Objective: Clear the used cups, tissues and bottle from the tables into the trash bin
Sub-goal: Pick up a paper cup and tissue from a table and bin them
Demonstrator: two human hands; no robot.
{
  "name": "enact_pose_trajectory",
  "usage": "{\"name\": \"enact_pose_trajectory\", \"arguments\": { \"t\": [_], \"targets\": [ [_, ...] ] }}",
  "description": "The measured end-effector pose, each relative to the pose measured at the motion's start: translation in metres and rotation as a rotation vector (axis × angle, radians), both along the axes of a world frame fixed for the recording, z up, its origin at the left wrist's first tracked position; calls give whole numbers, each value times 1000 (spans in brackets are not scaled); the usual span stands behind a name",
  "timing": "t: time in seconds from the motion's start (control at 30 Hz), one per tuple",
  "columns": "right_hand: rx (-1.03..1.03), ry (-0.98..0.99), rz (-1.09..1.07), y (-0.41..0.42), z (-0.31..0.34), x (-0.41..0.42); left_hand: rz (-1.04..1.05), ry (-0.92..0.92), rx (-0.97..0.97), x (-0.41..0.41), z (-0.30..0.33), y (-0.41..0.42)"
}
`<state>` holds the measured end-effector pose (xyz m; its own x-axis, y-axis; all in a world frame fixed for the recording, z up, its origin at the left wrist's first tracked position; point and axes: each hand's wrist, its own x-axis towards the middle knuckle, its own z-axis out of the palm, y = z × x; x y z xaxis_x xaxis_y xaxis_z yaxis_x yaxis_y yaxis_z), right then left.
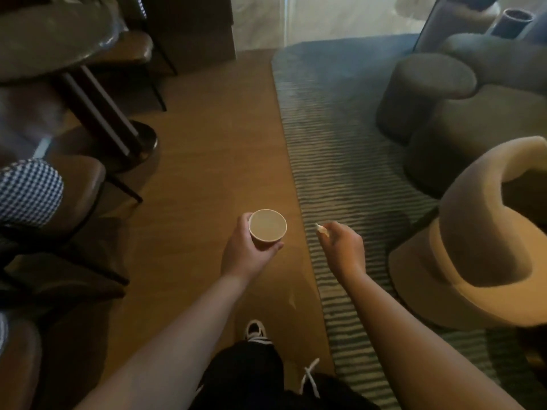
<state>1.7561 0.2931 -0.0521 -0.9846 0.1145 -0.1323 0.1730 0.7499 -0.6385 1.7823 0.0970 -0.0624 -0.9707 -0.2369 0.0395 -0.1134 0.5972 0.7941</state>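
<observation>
The person stands on the wooden floor (207, 173) at the edge of a striped rug (340, 161). The left hand (247, 253) holds a paper cup (268, 229) upright, fingers wrapped round its side. The right hand (343, 250) hangs over the rug, fingers pinched on a small crumpled tissue (321, 229). A round table (44, 39) stands far left.

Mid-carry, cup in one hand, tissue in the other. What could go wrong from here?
1. The left hand holds the paper cup upright and open-topped; a tilt might spill any residue, though its contents are unclear.
2. The right hand pinches only a bit of tissue; it could slip onto the striped rug.
3. The rug's edge lies along the walking path: a possible trip point.
</observation>
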Motion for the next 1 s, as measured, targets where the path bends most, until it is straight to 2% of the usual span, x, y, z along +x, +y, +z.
{"name": "enact_pose_trajectory", "arguments": {
  "t": [0.13,0.33,0.53,0.77,1.0],
  "targets": [
    [9,35,-13,-37,9,-86,-21,1,17,-92,8,-35],
    [0,25,-58,-49,4,-213,-76,-22,52,-227,-5,-52],
    [-14,59,-79,-36,-9,-375,-168,-16,82,-396,-21,-41],
    [-45,34,-76,-9,8,-571,-145,32,104,-611,-1,-14],
    [-87,3,-84,25,14,-730,-165,-23,150,-776,6,10]
  ]
}}
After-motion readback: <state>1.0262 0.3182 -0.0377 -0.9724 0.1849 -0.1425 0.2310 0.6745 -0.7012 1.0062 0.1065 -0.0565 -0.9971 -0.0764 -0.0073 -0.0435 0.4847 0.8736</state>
